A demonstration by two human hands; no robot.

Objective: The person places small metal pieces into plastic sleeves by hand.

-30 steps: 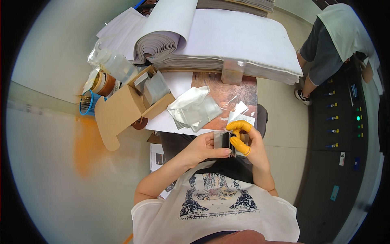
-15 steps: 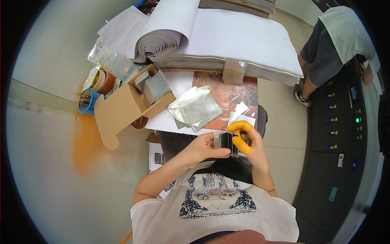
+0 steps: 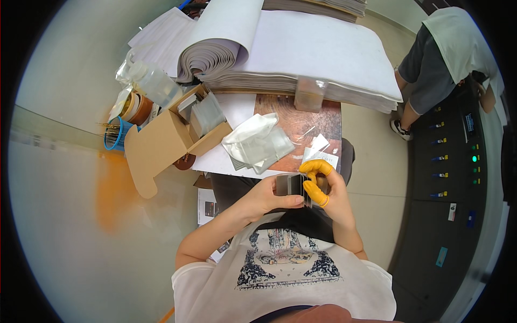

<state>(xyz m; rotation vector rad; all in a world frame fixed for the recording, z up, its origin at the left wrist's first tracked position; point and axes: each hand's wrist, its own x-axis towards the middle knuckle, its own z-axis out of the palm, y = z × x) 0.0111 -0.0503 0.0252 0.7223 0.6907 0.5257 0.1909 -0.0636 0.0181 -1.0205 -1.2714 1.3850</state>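
Note:
My left hand (image 3: 262,199) holds a small stack of thin, dark, glossy rectangular plates (image 3: 290,185) above my lap. Its thumb lies along the near edge and the fingers go behind. At the stack's right side is my right hand (image 3: 338,200), with yellow finger cots (image 3: 316,194) on the thumb and a finger. These tips close on the fanned plate edges; how many they grip cannot be made out. Beyond my hands, a pile of clear flat sheets (image 3: 276,148) lies on a white cloth (image 3: 237,137). White paper slips (image 3: 319,156) lie by my right fingers.
At left stands an opened cardboard box (image 3: 159,142) with clear sheets inside. Behind it are a plastic bottle (image 3: 153,81) and blue cup (image 3: 114,137). Large paper stacks (image 3: 318,43) cover the far side, with a clear block (image 3: 310,96) before them. A person (image 3: 447,51) bends over a dark control cabinet (image 3: 431,231).
The plates have tilted and shifted slightly left, showing a greyer face. My right fingertips have moved a little left across the plate edges. The surroundings stay the same.

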